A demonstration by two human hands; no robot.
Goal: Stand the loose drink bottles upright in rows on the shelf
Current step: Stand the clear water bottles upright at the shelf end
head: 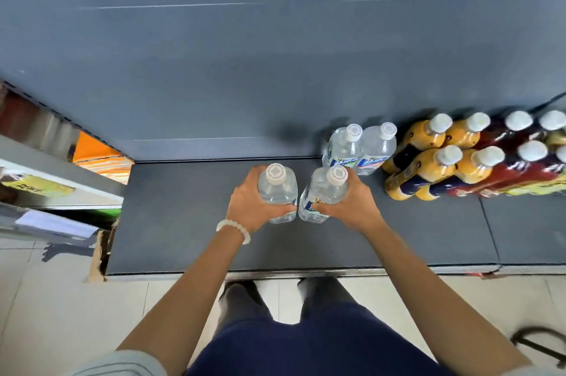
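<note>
My left hand (248,203) grips a clear water bottle (279,189) with a white cap, held upright over the dark grey shelf (171,222). My right hand (352,203) grips a second clear water bottle (321,192), tilted slightly right. The two held bottles almost touch at their bases. Behind them two more clear water bottles (361,146) stand upright against the back panel. To their right stand rows of orange juice bottles (428,161) and dark red drink bottles (520,158), all with white caps.
A neighbouring shelf unit (61,179) with orange and yellow packs stands at the left. Torn cardboard (101,256) leans at the shelf's left front corner. The shelf's front edge (306,273) runs above my feet on the tiled floor. A dark metal frame (539,345) sits bottom right.
</note>
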